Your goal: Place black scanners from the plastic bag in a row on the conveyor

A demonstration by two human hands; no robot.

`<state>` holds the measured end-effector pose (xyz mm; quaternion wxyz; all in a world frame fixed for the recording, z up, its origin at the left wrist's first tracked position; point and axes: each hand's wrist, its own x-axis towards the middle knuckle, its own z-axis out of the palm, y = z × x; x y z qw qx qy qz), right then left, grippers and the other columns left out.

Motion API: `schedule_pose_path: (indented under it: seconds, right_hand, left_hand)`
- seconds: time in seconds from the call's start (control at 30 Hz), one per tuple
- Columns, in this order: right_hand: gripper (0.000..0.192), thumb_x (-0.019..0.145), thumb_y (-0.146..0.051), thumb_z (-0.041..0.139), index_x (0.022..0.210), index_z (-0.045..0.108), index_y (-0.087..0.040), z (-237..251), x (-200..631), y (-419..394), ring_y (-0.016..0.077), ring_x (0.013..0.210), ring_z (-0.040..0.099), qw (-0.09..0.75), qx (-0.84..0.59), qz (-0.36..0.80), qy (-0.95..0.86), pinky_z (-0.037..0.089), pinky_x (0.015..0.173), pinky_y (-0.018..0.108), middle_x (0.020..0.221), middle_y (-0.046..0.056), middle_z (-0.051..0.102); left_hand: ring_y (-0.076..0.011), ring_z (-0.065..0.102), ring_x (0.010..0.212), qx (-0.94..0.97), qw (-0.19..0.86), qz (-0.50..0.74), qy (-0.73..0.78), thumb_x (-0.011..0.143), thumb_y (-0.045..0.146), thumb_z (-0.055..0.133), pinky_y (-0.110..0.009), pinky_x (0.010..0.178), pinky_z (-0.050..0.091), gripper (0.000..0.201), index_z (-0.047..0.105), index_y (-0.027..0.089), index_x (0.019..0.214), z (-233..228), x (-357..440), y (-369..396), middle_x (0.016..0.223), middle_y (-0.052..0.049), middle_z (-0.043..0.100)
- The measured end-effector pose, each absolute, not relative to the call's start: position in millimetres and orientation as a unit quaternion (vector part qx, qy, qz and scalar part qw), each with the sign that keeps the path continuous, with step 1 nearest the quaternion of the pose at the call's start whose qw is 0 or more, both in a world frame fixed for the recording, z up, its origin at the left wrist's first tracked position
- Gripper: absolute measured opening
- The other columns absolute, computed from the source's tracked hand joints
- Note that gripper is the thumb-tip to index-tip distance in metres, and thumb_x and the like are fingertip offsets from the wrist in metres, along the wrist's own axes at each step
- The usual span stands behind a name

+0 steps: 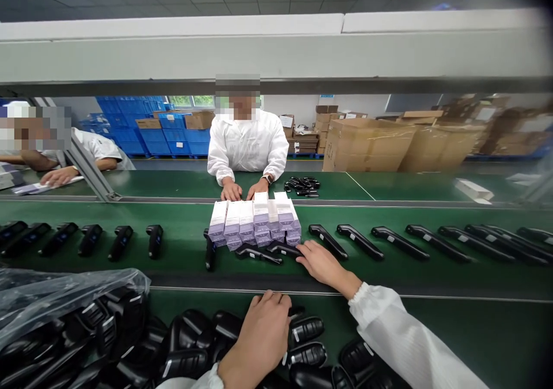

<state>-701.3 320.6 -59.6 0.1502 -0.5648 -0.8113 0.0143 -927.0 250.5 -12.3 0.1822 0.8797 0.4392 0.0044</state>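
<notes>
In the lower middle of the frame the left hand (265, 334) bends down over the pile of black devices (190, 337), its fingers curled and close together; the undersides are hidden, so I cannot tell whether they are clamped on anything. Right of the centre, the right hand (322, 262) reaches over the green belt (185, 219), fingers stretched out toward the left, the tips at the right end of a black handheld device (283, 249); whether they pinch it or only touch it, I cannot tell. That device lies in the middle of the frame, just below a stack of white and purple boxes (254, 219), with another black device (257, 255) just to its left. Slanting black devices (360, 242) run in a row to the right edge, and a second row (123, 242) stands toward the left edge. Clear plastic (73, 294) covers part of the pile at lower left. At upper centre a co-worker in a white jacket (248, 141) rests both hands behind the boxes, near a heap of small black parts (302, 186), with blue crates (129, 124) at upper left and large cartons (367, 144) at upper right
</notes>
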Motion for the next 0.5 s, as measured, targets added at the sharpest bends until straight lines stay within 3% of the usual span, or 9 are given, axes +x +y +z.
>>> schedule_pose_path:
  seconds: [0.13,0.33,0.5]
  right_hand:
    - [0.033,0.099,-0.031,0.043,0.126,0.060,-0.020,-41,-661,298,0.0247,0.108,0.059,0.152,-0.587,0.056,-0.793,0.048,0.091,0.035,0.114,0.010,0.065]
    - [0.033,0.097,-0.032,0.044,0.117,0.064,-0.014,-41,-631,264,0.0266,0.096,0.065,0.103,-0.722,-0.005,-0.684,0.049,0.079,0.033,0.107,0.014,0.068]
    - [0.032,0.097,-0.032,0.044,0.113,0.065,-0.014,-44,-628,250,0.0265,0.091,0.066,0.107,-0.760,-0.035,-0.640,0.048,0.071,0.032,0.106,0.013,0.068]
  left_hand:
    - [-0.0306,0.056,0.108,0.865,0.225,0.048,0.447,0.094,0.024,0.037,-0.046,0.093,0.042,0.029,0.062,0.022,0.108,-8,-941,255,0.112,-0.010,0.065]
    - [-0.0299,0.052,0.121,0.819,0.327,0.111,0.459,0.098,0.039,0.029,-0.042,0.100,0.042,0.045,0.050,0.025,0.135,-16,-950,260,0.135,-0.009,0.056]
    - [-0.0274,0.044,0.133,0.800,0.383,0.118,0.447,0.098,0.040,0.027,-0.042,0.107,0.038,0.047,0.042,0.030,0.141,-16,-947,258,0.146,-0.005,0.047]
